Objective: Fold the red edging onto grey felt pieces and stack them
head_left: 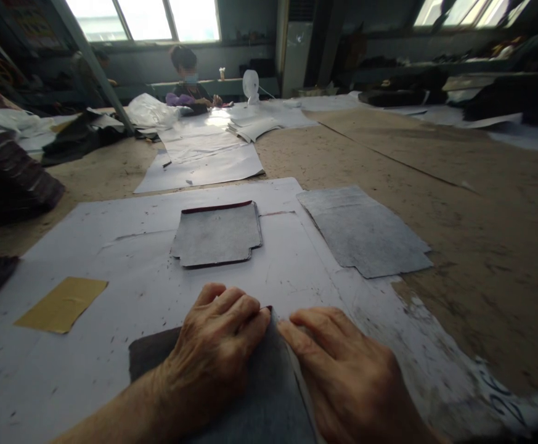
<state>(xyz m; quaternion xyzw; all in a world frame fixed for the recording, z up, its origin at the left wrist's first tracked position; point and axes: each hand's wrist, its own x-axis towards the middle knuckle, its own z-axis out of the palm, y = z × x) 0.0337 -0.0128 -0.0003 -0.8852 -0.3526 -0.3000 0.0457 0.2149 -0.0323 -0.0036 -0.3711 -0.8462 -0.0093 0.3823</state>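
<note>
A grey sheet piece (275,394), cloth-like or leather-like, lies in front of me at the bottom of the head view, with a darker part showing at its left. My left hand (220,348) presses across it, fingers curled and closed at its far corner, where a small dark red edge shows. Along the right edge of the same piece, my right hand (349,364) has its fingers together, thumb side toward the left hand. Just beyond lies a small pile of notched grey pieces (217,237) with a dark red folded edge. More notched grey pieces (365,234) lie farther right.
White paper (106,246) covers the near tabletop, with a tan patch (63,305) at left. Dark stacks (10,179) stand at the left edge. Across the brown table (411,148) sit loose papers (213,160), a white fan (251,86) and a person (190,92) working.
</note>
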